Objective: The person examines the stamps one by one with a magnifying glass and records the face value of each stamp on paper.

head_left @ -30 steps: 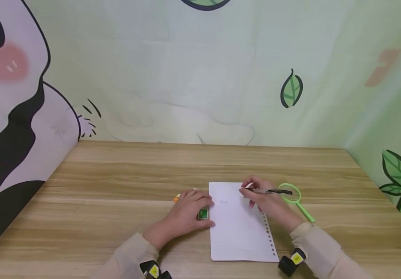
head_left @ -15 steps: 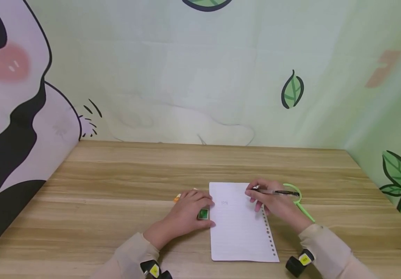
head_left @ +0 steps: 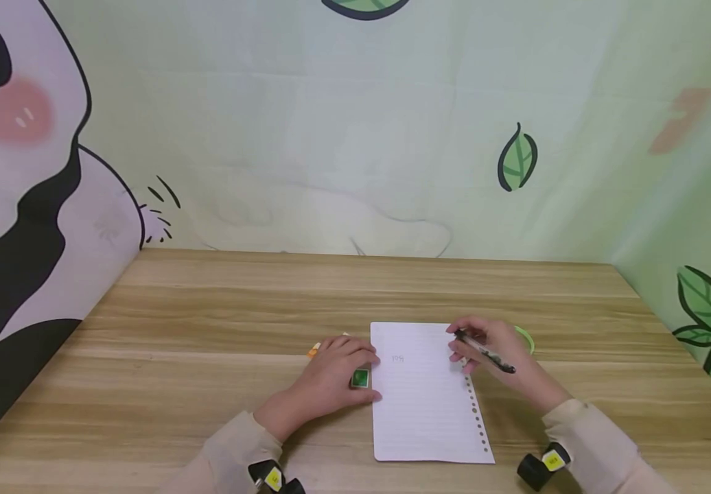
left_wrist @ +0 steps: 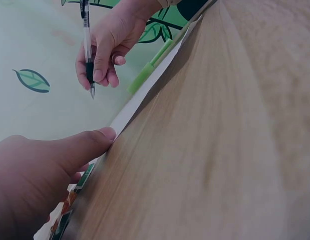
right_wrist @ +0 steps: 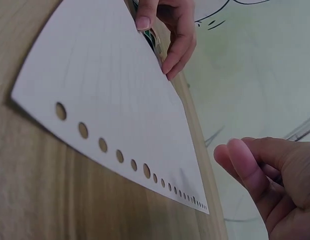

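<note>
A white lined sheet [head_left: 423, 412] with punched holes along its right edge lies on the table, small handwriting near its upper left. My left hand [head_left: 331, 377] rests at the sheet's left edge, thumb and fingertips touching it, fingers spread, over a small green square item [head_left: 360, 378]. My right hand [head_left: 500, 346] pinches a black and clear pen [head_left: 485, 351] above the upper right of the sheet. In the left wrist view the pen [left_wrist: 88, 50] hangs tip down, clear of the sheet.
A green ring-shaped item [head_left: 526, 339] lies partly hidden behind my right hand. Some orange and white item [head_left: 313, 350] shows beyond my left hand. A printed wall cloth [head_left: 331, 137] stands behind the wooden table [head_left: 207, 302].
My right hand has moved to the right over the sheet with the pen, whose rear end has swung down toward me. It now covers more of the green ring. My left hand has stayed put.
</note>
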### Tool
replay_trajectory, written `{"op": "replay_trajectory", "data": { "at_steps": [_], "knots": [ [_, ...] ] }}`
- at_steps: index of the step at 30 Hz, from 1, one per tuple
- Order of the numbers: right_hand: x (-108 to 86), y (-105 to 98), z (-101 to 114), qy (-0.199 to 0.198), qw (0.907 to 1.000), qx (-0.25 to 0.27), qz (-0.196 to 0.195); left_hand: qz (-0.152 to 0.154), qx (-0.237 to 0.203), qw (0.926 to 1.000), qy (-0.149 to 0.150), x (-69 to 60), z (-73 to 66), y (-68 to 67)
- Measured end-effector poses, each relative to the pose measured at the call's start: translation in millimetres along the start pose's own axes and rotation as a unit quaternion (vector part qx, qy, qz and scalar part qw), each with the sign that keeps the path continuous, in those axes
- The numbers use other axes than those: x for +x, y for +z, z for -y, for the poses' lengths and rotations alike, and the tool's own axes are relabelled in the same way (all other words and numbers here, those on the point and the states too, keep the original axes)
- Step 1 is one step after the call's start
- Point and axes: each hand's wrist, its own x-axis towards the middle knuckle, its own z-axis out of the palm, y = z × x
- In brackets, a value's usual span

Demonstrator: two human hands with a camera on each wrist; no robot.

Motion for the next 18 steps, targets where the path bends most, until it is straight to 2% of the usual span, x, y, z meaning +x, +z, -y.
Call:
{"op": "replay_trajectory", "data": {
  "at_steps": [3,9,12,15,18],
  "knots": [
    [0.0,-3,-1,0.002,0.9998,0.019,0.004,-0.001,0.000,1.0000,0.000,0.0,0.1,-0.5],
    [-1.4,-8,-6,-0.018,0.9998,0.004,0.000,0.001,-0.004,1.0000,0.001,-0.4,0.2,-1.4],
    [-2.0,-11,-8,-0.022,0.9996,0.018,0.008,0.001,-0.003,1.0000,0.001,-0.4,0.6,-1.4],
    [-2.6,-14,-8,-0.014,0.9994,0.029,0.015,0.000,-0.004,1.0000,0.002,-0.4,0.9,-1.1],
    [-3.1,-16,-9,-0.008,0.9998,0.018,0.010,-0.003,-0.003,1.0000,0.004,-0.5,1.3,-0.7]
  ]
}}
